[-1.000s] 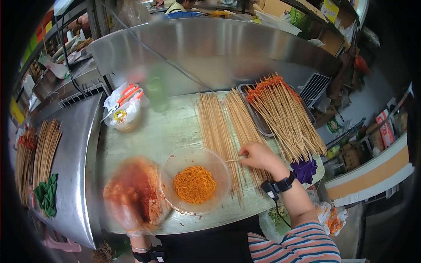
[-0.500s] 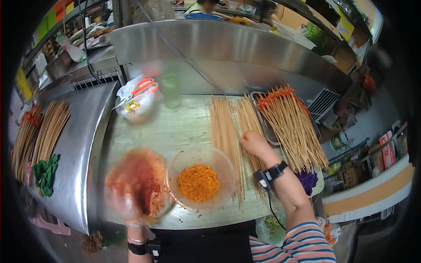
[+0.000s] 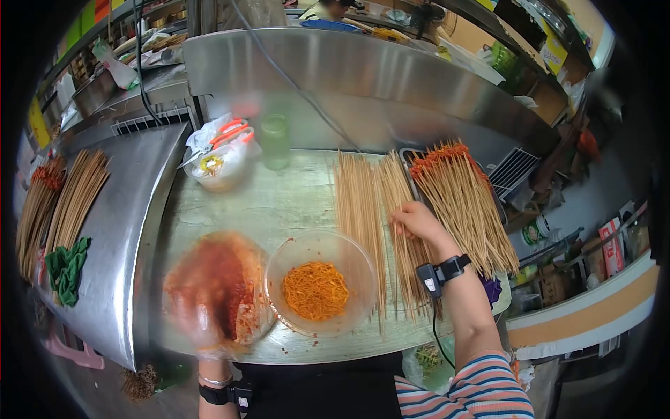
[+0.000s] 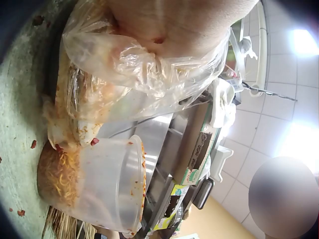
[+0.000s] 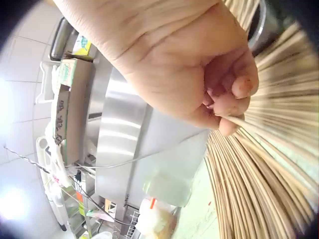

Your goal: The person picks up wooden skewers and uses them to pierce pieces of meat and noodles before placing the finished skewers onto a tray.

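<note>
My left hand (image 3: 199, 314), in a clear plastic glove, is at a red-sauced, blurred mass (image 3: 227, 279) at the table's front left. Its fingers are hidden; I cannot tell how they lie. Just right of it stands a clear plastic bowl (image 3: 356, 307) with orange shreds (image 3: 315, 292) in the bottom. My bare right hand (image 3: 417, 220) is over the right-hand row of bare bamboo skewers (image 3: 401, 181). In the right wrist view its curled fingers pinch the end of a thin skewer (image 5: 264, 133). Another row of skewers (image 3: 357, 202) lies to its left.
A dark tray (image 3: 502, 206) at the right carries skewers (image 3: 464, 209) with red-orange tips. At the back left stand a tub (image 3: 220, 181) with orange-handled scissors (image 3: 230, 133) and a green cup (image 3: 275, 143). More skewers (image 3: 77, 192) and a green cloth (image 3: 67, 272) lie on the left metal counter.
My right hand has moved from beside the bowl, where it held a skewer, back and right onto the skewer row. The left hand stays at the red mass.
</note>
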Demonstrator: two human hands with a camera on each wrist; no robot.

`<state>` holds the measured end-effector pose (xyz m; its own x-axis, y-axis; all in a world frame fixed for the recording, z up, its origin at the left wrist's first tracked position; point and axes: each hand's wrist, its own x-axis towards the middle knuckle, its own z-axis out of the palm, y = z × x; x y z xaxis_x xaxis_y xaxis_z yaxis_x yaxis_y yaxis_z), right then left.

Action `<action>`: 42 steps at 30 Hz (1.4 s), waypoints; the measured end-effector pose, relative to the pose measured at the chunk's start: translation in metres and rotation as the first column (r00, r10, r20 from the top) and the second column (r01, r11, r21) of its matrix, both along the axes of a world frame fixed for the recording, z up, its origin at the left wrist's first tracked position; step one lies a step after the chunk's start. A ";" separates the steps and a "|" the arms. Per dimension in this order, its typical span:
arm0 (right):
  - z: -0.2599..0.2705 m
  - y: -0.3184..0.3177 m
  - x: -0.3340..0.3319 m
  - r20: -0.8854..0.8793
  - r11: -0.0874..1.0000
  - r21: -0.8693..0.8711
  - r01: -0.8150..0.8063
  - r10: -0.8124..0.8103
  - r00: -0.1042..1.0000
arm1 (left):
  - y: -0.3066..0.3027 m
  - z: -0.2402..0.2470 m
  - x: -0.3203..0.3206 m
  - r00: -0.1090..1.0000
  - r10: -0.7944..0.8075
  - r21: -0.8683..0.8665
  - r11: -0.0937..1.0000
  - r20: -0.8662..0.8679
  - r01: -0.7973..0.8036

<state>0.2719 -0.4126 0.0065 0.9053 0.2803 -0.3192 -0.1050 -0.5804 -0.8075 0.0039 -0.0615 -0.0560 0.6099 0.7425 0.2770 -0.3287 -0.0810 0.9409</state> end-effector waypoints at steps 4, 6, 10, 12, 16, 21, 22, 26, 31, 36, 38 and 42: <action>0.033 -0.013 -0.019 -0.089 0.865 0.497 0.076 -0.036 0.995 | 0.003 -0.007 0.002 1.000 0.007 0.056 0.998 0.015 -0.008; 0.035 -0.010 -0.039 -0.038 0.780 0.621 0.076 -0.067 0.997 | -0.003 0.008 -0.001 0.999 -0.021 -0.040 0.999 0.031 0.022; 0.021 0.016 -0.103 -0.099 0.752 0.655 0.076 -0.015 0.995 | 0.003 0.016 -0.001 0.992 -0.035 -0.285 0.956 0.117 0.067; 0.020 0.016 -0.123 -0.159 0.754 0.656 0.033 0.096 0.983 | 0.010 0.035 -0.008 0.982 -0.060 -0.397 0.909 0.177 0.128; 0.025 0.003 -0.145 -0.188 0.692 0.720 -0.056 0.272 0.944 | 0.037 0.034 -0.017 0.973 -0.110 -0.328 0.928 0.205 0.174; 0.038 0.004 -0.118 -0.127 0.450 0.846 0.286 -0.352 0.928 | 0.032 0.005 -0.008 0.940 -0.209 -0.396 0.866 0.270 0.306; 0.034 -0.001 -0.112 -0.142 0.417 0.865 0.278 -0.329 0.934 | 0.022 0.002 -0.004 0.964 -0.167 -0.342 0.911 0.206 0.231; 0.036 0.011 -0.113 -0.112 0.397 0.887 0.236 -0.311 0.944 | 0.013 0.004 -0.001 0.993 -0.081 -0.225 0.969 0.089 0.099; 0.028 0.021 -0.110 -0.139 0.335 0.907 0.256 -0.337 0.931 | 0.010 0.011 -0.004 0.999 -0.012 0.047 0.999 -0.040 0.014; 0.024 0.021 -0.109 -0.111 0.331 0.921 0.205 -0.281 0.953 | 0.002 0.018 0.001 1.000 -0.009 -0.029 1.000 -0.024 0.008; 0.025 0.030 -0.116 -0.088 0.311 0.934 0.173 -0.269 0.959 | 0.002 0.020 -0.001 0.997 0.018 -0.059 0.998 -0.073 -0.022; 0.041 0.068 -0.150 0.111 0.464 0.884 0.056 -0.325 0.939 | 0.004 0.024 -0.001 0.992 0.000 -0.274 0.961 0.128 0.035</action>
<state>0.1215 -0.3450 0.0476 0.9740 0.0988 0.2037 0.1427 0.4303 -0.8913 0.0026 -0.0570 -0.0318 0.5967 0.7904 0.1390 -0.4447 0.1815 0.8771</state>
